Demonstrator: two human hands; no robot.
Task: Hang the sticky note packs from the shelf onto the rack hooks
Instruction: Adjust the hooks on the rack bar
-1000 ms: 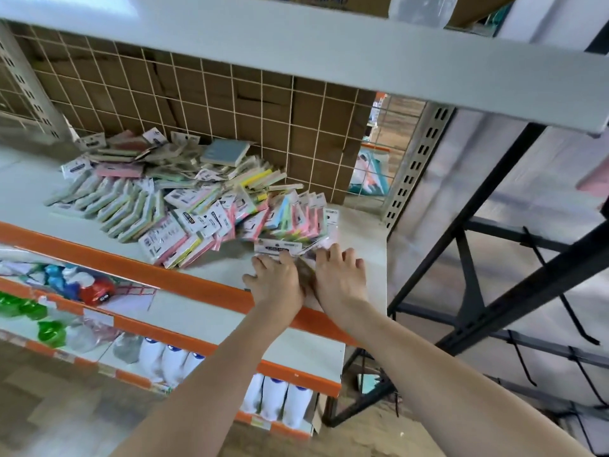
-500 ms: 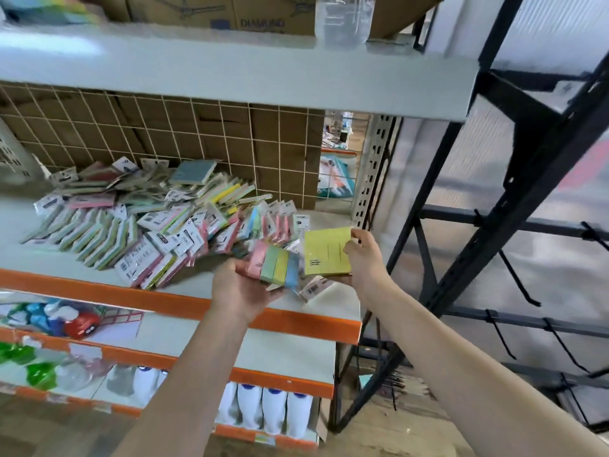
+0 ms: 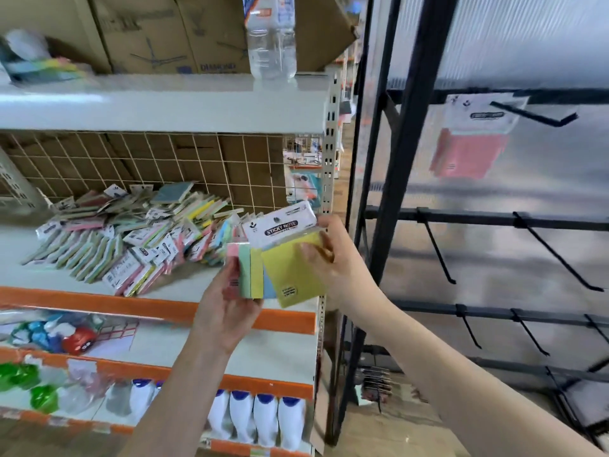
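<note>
My left hand (image 3: pixel 227 308) grips a multicolour sticky note pack (image 3: pixel 250 272) with pink, green, yellow and blue strips. Partly overlapping it on the right is a yellow sticky note pack (image 3: pixel 291 278) with a white "STICKY NOTE" header card, held by my right hand (image 3: pixel 333 258). Behind them a heap of sticky note packs (image 3: pixel 131 239) lies on the white shelf (image 3: pixel 184 285). To the right stands the black rack (image 3: pixel 395 192) with bare hooks (image 3: pixel 438 252). One pink pack (image 3: pixel 468 150) hangs near an upper hook (image 3: pixel 534 115).
A water bottle (image 3: pixel 272 37) and cardboard boxes (image 3: pixel 184 31) stand on the top shelf. Lower shelves hold toys (image 3: pixel 79 338) and white bottles (image 3: pixel 263 420). A wire grid (image 3: pixel 164 163) backs the shelf. Translucent sheeting lies behind the rack.
Both hands lifted from the shelf edge, each taking a pack. The packs have risen and come closer, the yellow one now showing its header card. The view swung up and right toward the rack.
</note>
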